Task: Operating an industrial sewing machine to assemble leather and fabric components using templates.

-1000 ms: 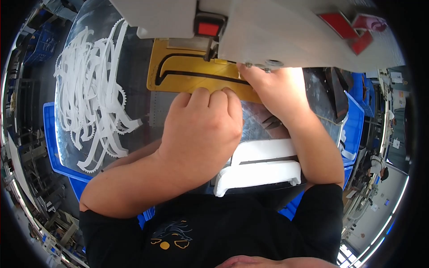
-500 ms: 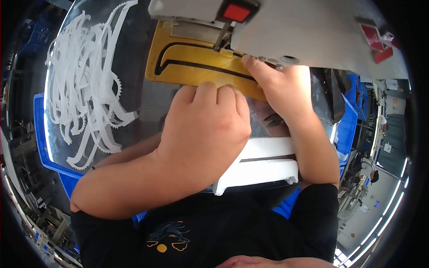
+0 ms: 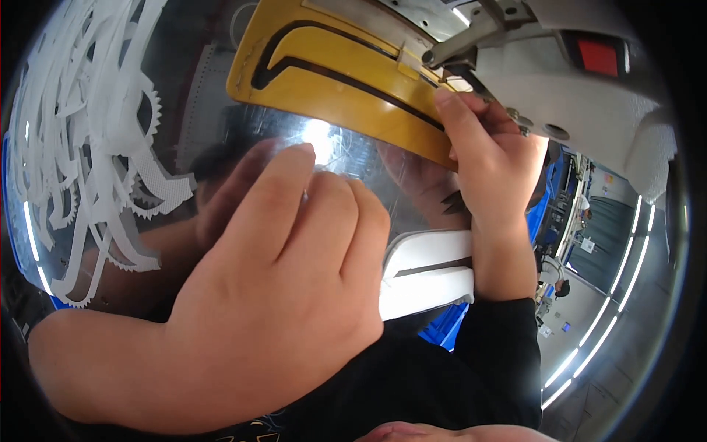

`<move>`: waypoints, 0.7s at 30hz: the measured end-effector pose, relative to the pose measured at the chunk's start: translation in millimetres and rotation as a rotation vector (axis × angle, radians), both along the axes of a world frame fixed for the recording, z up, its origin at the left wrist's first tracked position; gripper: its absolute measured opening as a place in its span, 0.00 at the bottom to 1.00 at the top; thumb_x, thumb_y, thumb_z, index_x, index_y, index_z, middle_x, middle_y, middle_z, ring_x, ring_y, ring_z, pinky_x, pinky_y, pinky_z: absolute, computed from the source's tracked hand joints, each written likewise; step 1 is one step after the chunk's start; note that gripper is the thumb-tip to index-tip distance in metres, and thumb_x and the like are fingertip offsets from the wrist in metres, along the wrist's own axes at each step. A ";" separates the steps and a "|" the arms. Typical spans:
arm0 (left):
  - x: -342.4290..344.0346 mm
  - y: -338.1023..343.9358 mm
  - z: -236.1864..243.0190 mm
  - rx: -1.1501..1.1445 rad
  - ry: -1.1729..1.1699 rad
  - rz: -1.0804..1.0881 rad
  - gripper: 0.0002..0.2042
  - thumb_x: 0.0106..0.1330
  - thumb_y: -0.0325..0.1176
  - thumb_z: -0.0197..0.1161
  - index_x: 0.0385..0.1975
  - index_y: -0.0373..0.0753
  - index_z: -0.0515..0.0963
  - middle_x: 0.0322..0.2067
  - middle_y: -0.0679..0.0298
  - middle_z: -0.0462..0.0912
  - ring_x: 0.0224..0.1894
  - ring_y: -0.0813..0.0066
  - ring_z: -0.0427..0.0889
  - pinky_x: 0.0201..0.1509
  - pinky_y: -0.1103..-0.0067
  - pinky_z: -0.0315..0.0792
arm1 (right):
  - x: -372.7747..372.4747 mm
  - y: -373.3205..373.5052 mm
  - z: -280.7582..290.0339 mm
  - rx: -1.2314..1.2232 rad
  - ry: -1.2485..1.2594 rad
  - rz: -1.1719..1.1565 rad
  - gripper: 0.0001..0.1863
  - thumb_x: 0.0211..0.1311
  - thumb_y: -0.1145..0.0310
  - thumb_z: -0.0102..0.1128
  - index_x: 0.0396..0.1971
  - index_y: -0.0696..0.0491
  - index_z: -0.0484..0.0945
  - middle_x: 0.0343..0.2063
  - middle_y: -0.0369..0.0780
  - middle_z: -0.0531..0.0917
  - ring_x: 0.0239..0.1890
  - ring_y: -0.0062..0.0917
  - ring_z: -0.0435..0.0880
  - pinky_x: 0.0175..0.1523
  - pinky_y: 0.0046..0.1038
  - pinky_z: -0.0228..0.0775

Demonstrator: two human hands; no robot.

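A yellow sewing template (image 3: 353,99) with dark curved slots lies on the glossy table under the sewing machine's presser foot (image 3: 442,65). At the template's right part, my right hand (image 3: 490,151) grips it, with the thumb on top and the other fingers bent close to the machine. My left hand (image 3: 294,250) hovers nearer to me, apart from the template. Its fingers are bent together, the index finger straighter than the others. A tiny pale bit shows between index and middle finger; what it is cannot be made out. The left thumb is hidden.
Several white mesh strips with toothed edges (image 3: 103,132) lie heaped at the left of the table. White padded curved pieces (image 3: 427,291) lie near my right forearm. The machine head (image 3: 567,96) overhangs the upper right. Part of a blue bin (image 3: 445,328) shows below the table's edge.
My left hand has drawn back from the template's near edge toward me, its index finger straightening. The right hand stays at the template. The whole view has shifted and come closer.
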State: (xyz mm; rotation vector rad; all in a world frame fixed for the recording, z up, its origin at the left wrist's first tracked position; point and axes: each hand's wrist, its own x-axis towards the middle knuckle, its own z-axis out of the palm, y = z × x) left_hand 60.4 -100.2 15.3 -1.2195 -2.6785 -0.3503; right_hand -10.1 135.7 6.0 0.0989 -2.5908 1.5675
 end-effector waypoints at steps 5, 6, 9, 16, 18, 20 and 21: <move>-9.1 -3.2 -6.9 0.183 -0.169 -0.131 0.19 0.59 0.31 0.68 0.48 0.28 0.88 0.38 0.56 0.82 0.38 0.62 0.83 0.49 0.66 0.81 | 6.1 2.4 7.3 -0.039 -0.109 -0.031 0.08 0.67 0.80 0.77 0.41 0.58 0.86 0.34 0.35 0.88 0.26 0.13 0.80 0.27 0.17 0.67; -10.7 -3.1 -10.4 0.204 -0.200 -0.176 0.19 0.59 0.31 0.68 0.48 0.28 0.88 0.38 0.56 0.82 0.37 0.63 0.82 0.48 0.67 0.80 | 7.2 2.4 8.7 -0.058 -0.160 -0.046 0.08 0.67 0.80 0.78 0.41 0.58 0.86 0.34 0.35 0.88 0.26 0.12 0.80 0.27 0.17 0.67; -10.9 -3.0 -16.2 0.256 -0.154 -0.176 0.18 0.60 0.32 0.68 0.49 0.31 0.87 0.38 0.58 0.82 0.37 0.64 0.81 0.46 0.68 0.80 | 6.9 -0.2 9.7 -0.070 -0.199 -0.073 0.07 0.67 0.79 0.78 0.39 0.59 0.87 0.33 0.35 0.89 0.25 0.12 0.79 0.28 0.16 0.67; -26.4 -8.8 -18.9 0.487 -0.247 0.009 0.23 0.58 0.34 0.79 0.54 0.34 0.83 0.40 0.56 0.84 0.37 0.57 0.85 0.42 0.66 0.81 | 15.3 4.5 33.6 -0.210 -0.459 0.220 0.07 0.72 0.72 0.78 0.38 0.60 0.90 0.26 0.31 0.86 0.29 0.11 0.81 0.34 0.18 0.71; -25.2 -10.3 -13.3 0.513 -0.298 0.042 0.25 0.54 0.34 0.82 0.52 0.35 0.83 0.45 0.54 0.86 0.45 0.53 0.86 0.46 0.65 0.82 | 21.9 7.2 39.4 -0.260 -0.507 0.296 0.07 0.72 0.72 0.78 0.39 0.61 0.90 0.27 0.32 0.87 0.29 0.11 0.81 0.35 0.18 0.72; -23.1 -10.3 -8.1 0.435 -0.059 0.085 0.25 0.53 0.34 0.85 0.50 0.35 0.83 0.49 0.52 0.86 0.52 0.49 0.86 0.50 0.64 0.82 | 25.9 9.8 43.3 -0.353 -0.508 0.361 0.07 0.70 0.73 0.80 0.39 0.61 0.91 0.29 0.34 0.89 0.30 0.13 0.82 0.36 0.18 0.72; -22.2 -9.5 -6.4 0.401 0.048 0.096 0.26 0.53 0.35 0.85 0.51 0.35 0.83 0.51 0.51 0.86 0.55 0.49 0.85 0.52 0.64 0.82 | 26.6 10.9 44.5 -0.300 -0.391 0.422 0.07 0.69 0.74 0.80 0.38 0.61 0.91 0.29 0.35 0.89 0.30 0.13 0.83 0.36 0.18 0.72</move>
